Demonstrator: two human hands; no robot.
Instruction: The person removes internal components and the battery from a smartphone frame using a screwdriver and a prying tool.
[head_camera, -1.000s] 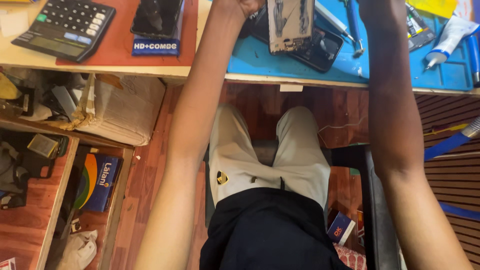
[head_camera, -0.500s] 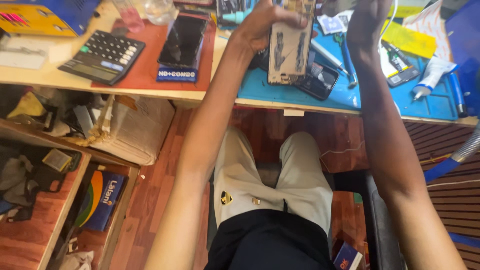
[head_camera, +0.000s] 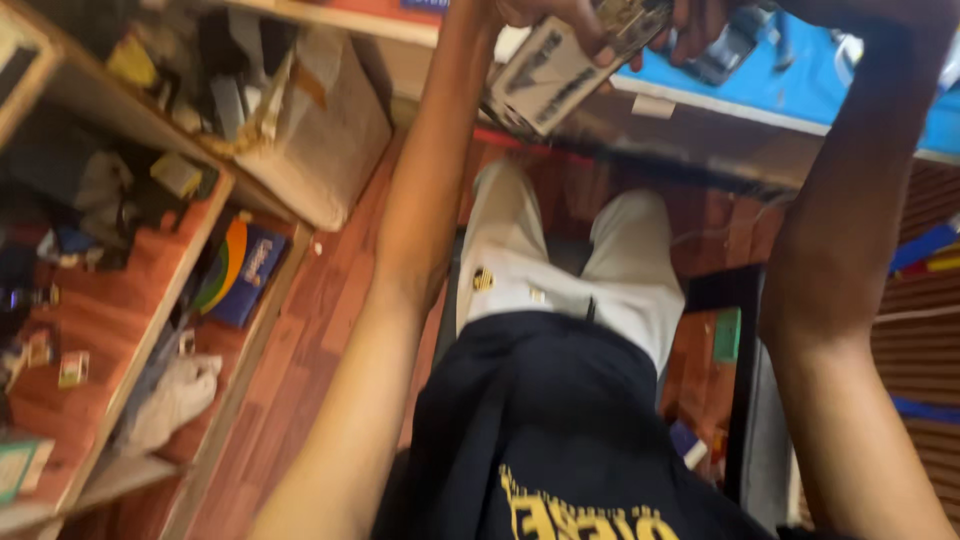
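Sitting near, dark shirt (head_camera: 540, 440) and pale trousers (head_camera: 570, 270) below. Farther off, left hand (head_camera: 545, 12) and right hand (head_camera: 700, 20) both gripping a flat grey panel (head_camera: 565, 65), tilting over the near edge of the blue worktop (head_camera: 800, 95).

Pale grey board (head_camera: 560, 75) with black slots at twelve o'clock, bright blue mat (head_camera: 800, 85) at one, cream trousers (head_camera: 570, 270) centre, black shirt (head_camera: 540, 430) with yellow print at six, reddish-brown wooden floor (head_camera: 330, 300) at nine.
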